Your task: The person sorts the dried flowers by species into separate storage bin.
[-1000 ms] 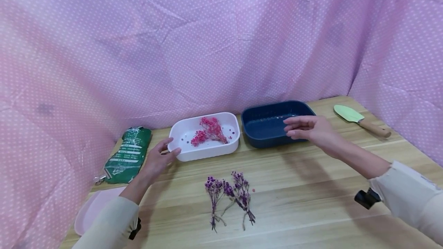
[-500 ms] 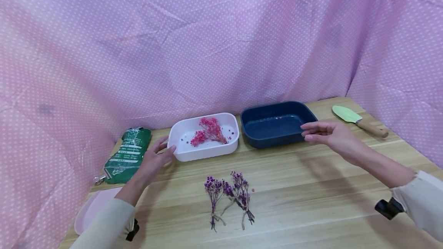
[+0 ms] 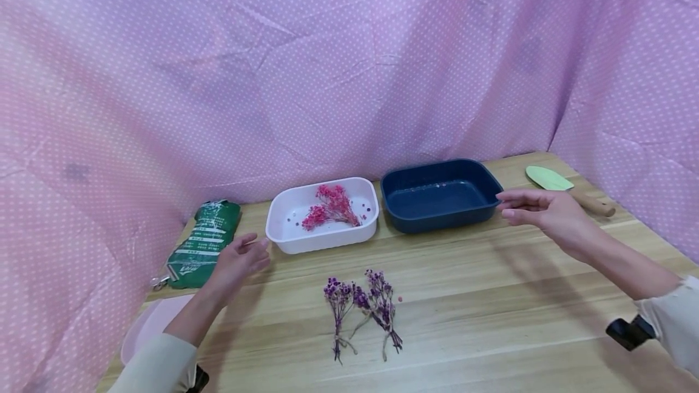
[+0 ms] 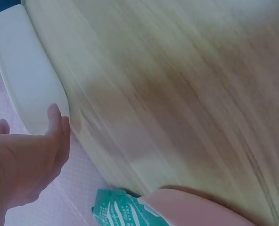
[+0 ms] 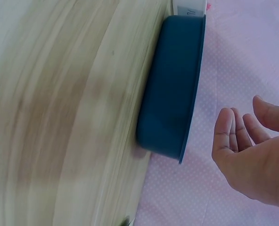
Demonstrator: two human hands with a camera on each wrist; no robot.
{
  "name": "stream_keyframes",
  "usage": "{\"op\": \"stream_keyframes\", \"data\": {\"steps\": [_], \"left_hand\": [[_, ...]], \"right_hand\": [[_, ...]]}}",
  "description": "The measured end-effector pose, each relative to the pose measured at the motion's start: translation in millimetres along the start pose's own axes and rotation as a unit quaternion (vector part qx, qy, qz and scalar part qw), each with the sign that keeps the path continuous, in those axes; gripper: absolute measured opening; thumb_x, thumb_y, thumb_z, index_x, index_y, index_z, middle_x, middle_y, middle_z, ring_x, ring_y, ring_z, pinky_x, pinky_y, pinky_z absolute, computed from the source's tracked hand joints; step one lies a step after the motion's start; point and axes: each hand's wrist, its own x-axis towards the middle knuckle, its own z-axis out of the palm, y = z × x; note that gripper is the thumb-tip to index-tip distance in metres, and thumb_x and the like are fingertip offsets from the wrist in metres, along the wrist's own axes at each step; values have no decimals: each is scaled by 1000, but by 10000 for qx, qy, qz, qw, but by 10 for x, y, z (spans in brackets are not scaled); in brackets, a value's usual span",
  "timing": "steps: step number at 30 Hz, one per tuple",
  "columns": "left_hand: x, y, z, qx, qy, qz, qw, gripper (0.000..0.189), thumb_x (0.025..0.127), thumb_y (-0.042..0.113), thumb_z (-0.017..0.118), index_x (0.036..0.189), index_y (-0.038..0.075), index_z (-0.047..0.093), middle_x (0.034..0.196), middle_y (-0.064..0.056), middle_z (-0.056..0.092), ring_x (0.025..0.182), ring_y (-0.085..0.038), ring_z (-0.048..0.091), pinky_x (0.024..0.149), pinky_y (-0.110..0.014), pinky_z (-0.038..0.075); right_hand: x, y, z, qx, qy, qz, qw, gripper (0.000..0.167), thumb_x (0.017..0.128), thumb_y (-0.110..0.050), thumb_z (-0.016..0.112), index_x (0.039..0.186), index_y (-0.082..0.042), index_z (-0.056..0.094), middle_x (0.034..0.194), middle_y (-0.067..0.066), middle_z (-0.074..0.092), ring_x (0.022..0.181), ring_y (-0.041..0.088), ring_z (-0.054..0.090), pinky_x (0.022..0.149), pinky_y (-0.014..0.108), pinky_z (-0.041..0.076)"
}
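Note:
A white rectangular tub holds a bunch of pink dried flowers and a few tiny purple buds. My left hand is just off its left front corner, fingers loosely bent around nothing. To the right stands a dark blue tub with small specks on its floor. My right hand is at that tub's right front corner, fingers relaxed and holding nothing; in the right wrist view the blue tub shows apart from the fingers. Two tied bunches of purple dried flowers lie on the wooden table in front.
A green printed bag lies at the left, with a pale pink plastic piece nearer the front. A trowel with a light green blade rests at the right back, partly behind my right hand. Pink dotted cloth hangs behind the table.
My right hand has moved right, from over the blue tub to beside its right corner. My left hand has let go of the white tub and drawn back slightly. Both tubs stay put.

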Motion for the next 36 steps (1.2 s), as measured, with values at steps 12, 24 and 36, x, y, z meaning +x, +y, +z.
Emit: {"op": "stream_keyframes", "data": {"steps": [12,24,36], "left_hand": [[-133,-53,92,-221,-603,-16,9979,69,98,35,55,146,-3,24,134,-33,45,117,-39,56,92,-44,51],[-352,-104,215,-285,-1362,-28,9903,65,97,30,57,141,-10,30,126,-31,52,108,-36,61,90,-41,53],[-496,-80,342,-519,-1881,-415,9799,66,97,31,58,141,-10,30,118,-24,58,99,-29,65,89,-43,53]], "right_hand": [[49,100,-153,-348,313,287,9985,23,92,-14,66,110,-28,67,96,-19,69,85,0,65,75,12,50],[233,264,-355,-849,816,88,9930,22,92,-17,66,103,-36,64,89,-26,65,77,-5,63,69,10,50],[501,438,-481,-1414,402,413,9883,65,95,-35,60,145,0,37,102,-33,54,89,-16,54,75,6,41]]}}
